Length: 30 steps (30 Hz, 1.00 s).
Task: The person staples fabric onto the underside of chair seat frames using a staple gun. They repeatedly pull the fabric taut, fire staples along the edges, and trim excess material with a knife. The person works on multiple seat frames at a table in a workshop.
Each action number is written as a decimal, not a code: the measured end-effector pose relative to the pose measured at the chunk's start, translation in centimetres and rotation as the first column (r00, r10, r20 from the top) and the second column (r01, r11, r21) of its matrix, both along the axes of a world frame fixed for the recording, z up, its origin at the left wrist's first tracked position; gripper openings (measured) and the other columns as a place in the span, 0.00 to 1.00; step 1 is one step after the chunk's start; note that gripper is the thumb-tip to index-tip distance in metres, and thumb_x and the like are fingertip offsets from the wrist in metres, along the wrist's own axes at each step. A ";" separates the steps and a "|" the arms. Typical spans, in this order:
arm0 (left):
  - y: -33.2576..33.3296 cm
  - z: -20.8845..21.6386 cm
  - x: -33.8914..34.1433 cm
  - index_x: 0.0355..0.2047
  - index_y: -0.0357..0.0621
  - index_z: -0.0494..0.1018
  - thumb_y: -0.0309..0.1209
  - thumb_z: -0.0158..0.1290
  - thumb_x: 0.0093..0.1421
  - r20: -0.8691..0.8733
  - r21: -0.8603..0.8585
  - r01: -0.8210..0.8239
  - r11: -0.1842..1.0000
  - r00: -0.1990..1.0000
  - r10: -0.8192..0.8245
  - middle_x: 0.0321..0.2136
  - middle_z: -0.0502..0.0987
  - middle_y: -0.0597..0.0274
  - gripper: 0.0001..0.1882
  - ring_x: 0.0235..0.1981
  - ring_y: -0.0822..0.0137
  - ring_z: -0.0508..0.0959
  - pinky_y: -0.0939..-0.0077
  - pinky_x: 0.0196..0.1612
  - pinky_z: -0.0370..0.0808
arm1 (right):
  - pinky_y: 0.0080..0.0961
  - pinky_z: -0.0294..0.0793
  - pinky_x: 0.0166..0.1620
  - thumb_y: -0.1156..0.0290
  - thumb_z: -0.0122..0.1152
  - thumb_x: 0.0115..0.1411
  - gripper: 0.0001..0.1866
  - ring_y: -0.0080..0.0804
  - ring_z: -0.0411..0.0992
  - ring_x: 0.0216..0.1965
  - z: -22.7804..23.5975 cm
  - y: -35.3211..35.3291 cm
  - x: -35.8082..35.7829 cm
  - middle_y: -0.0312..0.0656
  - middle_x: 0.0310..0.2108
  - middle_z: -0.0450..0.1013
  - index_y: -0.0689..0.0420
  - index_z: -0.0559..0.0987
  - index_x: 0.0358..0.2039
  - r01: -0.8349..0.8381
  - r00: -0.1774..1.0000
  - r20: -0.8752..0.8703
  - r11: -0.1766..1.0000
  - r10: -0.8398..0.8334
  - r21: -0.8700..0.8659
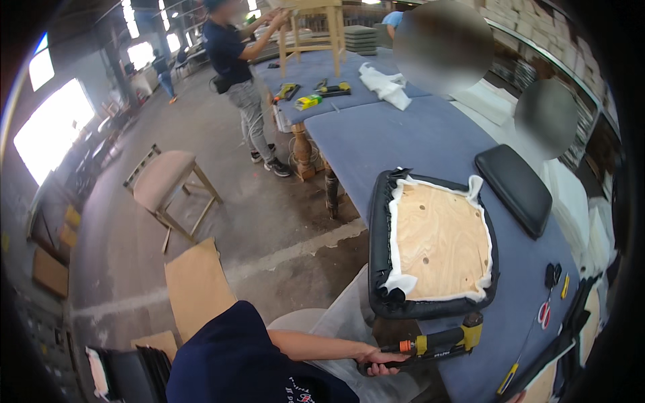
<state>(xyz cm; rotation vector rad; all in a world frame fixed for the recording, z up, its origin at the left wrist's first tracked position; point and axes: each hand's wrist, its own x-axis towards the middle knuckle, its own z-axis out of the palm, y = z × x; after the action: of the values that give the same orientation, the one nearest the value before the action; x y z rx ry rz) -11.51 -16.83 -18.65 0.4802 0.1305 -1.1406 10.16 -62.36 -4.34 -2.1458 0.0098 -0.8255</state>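
Our left hand [381, 359] was wrapped round the end of a yellow-and-black staple gun [440, 341]; at the near edge showed perhaps a sliver of our right hand [516, 397], its state beyond telling. Just past the gun, the black seat cushion [433, 243] lay underside up on the blue cloth-covered table [403, 138]: flat, knotted plywood framed by fluffy white wadding and puckered black covering. We seemed midway through fastening that edge; the next move called for a square, steady tool. Farther right lay a smooth, rounded black pad [514, 191].

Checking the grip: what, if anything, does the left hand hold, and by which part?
The staple gun, by its end beside the orange fitting.
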 end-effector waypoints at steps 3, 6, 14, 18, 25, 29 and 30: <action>-0.8 -0.4 0.9 0.36 0.64 0.66 0.80 0.40 0.69 -0.040 -0.068 0.120 0.990 0.992 -0.123 0.15 0.55 0.85 0.35 0.12 0.84 0.52 0.83 0.18 0.50 | 0.47 0.79 0.64 0.50 0.53 0.80 0.35 0.51 0.81 0.57 3.3 0.5 -9.9 0.52 0.58 0.83 0.63 0.68 0.75 -0.064 0.992 -0.096 0.989 0.078 0.135; 1.1 -0.8 -1.4 0.36 0.62 0.66 0.77 0.37 0.73 -0.177 -0.054 0.184 0.981 0.966 -0.191 0.15 0.53 0.84 0.33 0.12 0.83 0.52 0.81 0.17 0.49 | 0.31 0.78 0.63 0.68 0.58 0.76 0.17 0.34 0.82 0.54 3.4 6.1 -13.6 0.46 0.48 0.87 0.67 0.87 0.53 0.113 0.970 -0.240 0.921 -0.022 0.373; 5.0 4.1 0.4 0.31 0.56 0.63 0.74 0.38 0.75 0.077 0.096 -0.019 0.995 0.997 0.011 0.16 0.55 0.79 0.35 0.14 0.78 0.55 0.76 0.20 0.55 | 0.25 0.81 0.53 0.75 0.58 0.76 0.12 0.25 0.84 0.46 7.1 14.0 -16.4 0.43 0.43 0.89 0.65 0.86 0.51 -0.181 0.953 -0.141 0.874 0.270 0.452; 5.0 5.0 -0.3 0.31 0.56 0.63 0.74 0.35 0.75 0.069 0.168 -0.039 0.985 0.997 0.028 0.16 0.56 0.78 0.36 0.13 0.77 0.55 0.75 0.20 0.55 | 0.25 0.81 0.52 0.76 0.57 0.76 0.12 0.26 0.84 0.44 10.9 13.4 -18.0 0.43 0.42 0.89 0.65 0.86 0.51 -0.146 0.973 -0.118 0.924 0.199 0.355; 4.4 4.9 -0.4 0.29 0.56 0.63 0.77 0.35 0.74 0.066 0.248 -0.063 0.967 0.997 0.048 0.16 0.55 0.77 0.38 0.13 0.76 0.54 0.74 0.19 0.54 | 0.25 0.81 0.49 0.77 0.57 0.76 0.11 0.24 0.84 0.41 13.9 12.1 -16.6 0.43 0.41 0.89 0.65 0.86 0.51 -0.105 0.979 -0.124 0.921 0.162 0.376; 4.3 5.5 -0.4 0.29 0.56 0.63 0.77 0.35 0.74 0.111 0.256 -0.077 0.964 0.993 0.049 0.15 0.55 0.77 0.38 0.13 0.76 0.54 0.74 0.19 0.54 | 0.23 0.79 0.44 0.76 0.57 0.76 0.12 0.21 0.81 0.36 13.1 13.3 -16.0 0.43 0.41 0.89 0.65 0.86 0.51 -0.174 0.976 -0.074 0.937 0.205 0.305; 4.1 5.6 -0.4 0.30 0.55 0.63 0.76 0.34 0.74 0.114 0.253 -0.073 0.965 0.992 0.046 0.15 0.55 0.77 0.38 0.13 0.76 0.54 0.74 0.19 0.55 | 0.22 0.79 0.45 0.76 0.57 0.77 0.12 0.20 0.80 0.37 12.5 13.2 -16.1 0.43 0.41 0.89 0.65 0.86 0.51 -0.189 0.974 -0.071 0.940 0.217 0.286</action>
<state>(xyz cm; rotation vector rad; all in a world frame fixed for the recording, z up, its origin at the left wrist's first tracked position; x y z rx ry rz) -11.96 -12.74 -13.05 0.7617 0.1994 -1.0410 -5.95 -49.11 8.16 -1.8838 -0.0409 -0.5580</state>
